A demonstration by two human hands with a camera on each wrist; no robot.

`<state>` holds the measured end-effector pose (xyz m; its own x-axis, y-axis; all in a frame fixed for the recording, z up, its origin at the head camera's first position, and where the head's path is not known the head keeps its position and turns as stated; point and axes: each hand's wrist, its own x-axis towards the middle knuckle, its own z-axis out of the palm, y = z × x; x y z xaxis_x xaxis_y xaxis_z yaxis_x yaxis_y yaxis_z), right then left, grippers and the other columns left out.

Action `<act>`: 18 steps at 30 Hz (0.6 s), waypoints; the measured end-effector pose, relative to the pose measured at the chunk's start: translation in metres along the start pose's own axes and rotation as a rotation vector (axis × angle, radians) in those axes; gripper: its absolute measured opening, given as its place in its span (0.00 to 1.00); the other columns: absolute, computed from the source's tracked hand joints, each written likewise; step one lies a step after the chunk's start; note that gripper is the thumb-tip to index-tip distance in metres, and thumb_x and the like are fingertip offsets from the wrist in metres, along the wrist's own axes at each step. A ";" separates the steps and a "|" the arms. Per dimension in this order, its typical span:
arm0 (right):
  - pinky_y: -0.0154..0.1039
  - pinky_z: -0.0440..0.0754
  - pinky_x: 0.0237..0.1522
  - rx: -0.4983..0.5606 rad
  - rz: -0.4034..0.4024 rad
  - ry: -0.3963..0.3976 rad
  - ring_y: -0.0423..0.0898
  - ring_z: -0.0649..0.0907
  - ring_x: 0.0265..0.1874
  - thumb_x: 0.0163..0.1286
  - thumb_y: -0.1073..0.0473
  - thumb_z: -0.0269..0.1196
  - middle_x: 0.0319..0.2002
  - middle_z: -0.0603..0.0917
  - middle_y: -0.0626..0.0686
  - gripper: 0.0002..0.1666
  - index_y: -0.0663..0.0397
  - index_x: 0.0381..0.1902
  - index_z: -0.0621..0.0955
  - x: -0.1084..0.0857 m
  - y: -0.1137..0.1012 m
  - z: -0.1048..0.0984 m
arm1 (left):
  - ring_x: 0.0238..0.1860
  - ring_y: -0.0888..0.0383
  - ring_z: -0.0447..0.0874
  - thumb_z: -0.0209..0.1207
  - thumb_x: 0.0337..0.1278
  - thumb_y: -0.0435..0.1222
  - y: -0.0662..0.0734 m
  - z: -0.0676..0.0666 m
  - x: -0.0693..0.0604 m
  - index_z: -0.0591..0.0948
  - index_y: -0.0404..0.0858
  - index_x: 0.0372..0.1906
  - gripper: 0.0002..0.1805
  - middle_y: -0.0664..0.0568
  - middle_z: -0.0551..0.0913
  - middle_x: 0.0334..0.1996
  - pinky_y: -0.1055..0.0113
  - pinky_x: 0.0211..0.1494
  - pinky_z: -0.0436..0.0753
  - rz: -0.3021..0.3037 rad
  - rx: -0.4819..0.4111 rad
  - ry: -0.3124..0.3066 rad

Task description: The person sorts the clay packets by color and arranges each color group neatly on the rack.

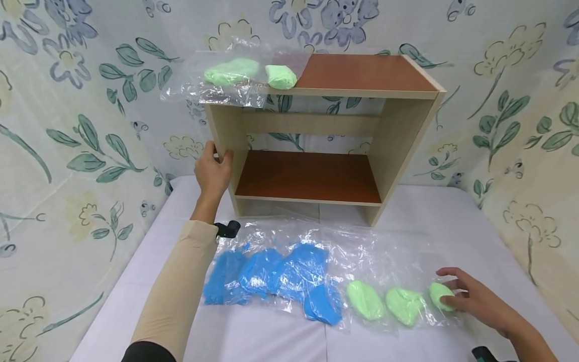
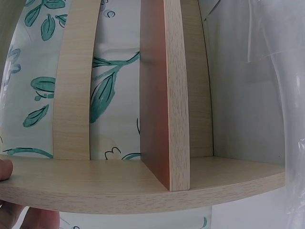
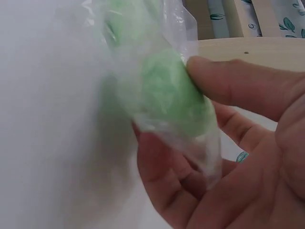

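Note:
A small wooden shelf (image 1: pixel 307 178) with brown boards stands at the back of the white table. My left hand (image 1: pixel 214 168) grips its left side panel; in the left wrist view, fingertips (image 2: pixel 40 218) show at the panel (image 2: pixel 119 183), one above and others below. At the right front, my right hand (image 1: pixel 479 301) pinches a light green lump (image 1: pixel 439 296) in clear plastic. The right wrist view shows my right hand (image 3: pixel 248 143) with thumb and fingers round the wrapped green lump (image 3: pixel 171 93). Two more green lumps (image 1: pixel 364 300) lie to its left.
Several blue pieces (image 1: pixel 289 271) in clear plastic lie in front of the shelf. A plastic bag with green lumps (image 1: pixel 232 71) rests on the shelf's top left, hanging over the edge. Flower-patterned cloth (image 1: pixel 511 100) stands behind and at both sides.

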<state>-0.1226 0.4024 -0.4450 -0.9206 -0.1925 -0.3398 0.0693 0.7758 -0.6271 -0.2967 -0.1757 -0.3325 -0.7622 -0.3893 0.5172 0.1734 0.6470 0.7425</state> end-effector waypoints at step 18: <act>0.34 0.80 0.35 -0.223 -0.116 0.209 0.34 0.81 0.43 0.64 0.49 0.68 0.58 0.82 0.62 0.29 0.55 0.60 0.77 0.002 -0.041 0.003 | 0.45 0.45 0.90 0.56 0.66 0.44 0.002 -0.001 0.000 0.77 0.38 0.54 0.18 0.43 0.87 0.51 0.51 0.45 0.86 0.002 0.004 0.002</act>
<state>-0.1260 0.3685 -0.4227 -0.9780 -0.1775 -0.1096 -0.1051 0.8730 -0.4762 -0.2955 -0.1746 -0.3307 -0.7604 -0.3895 0.5197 0.1726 0.6503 0.7398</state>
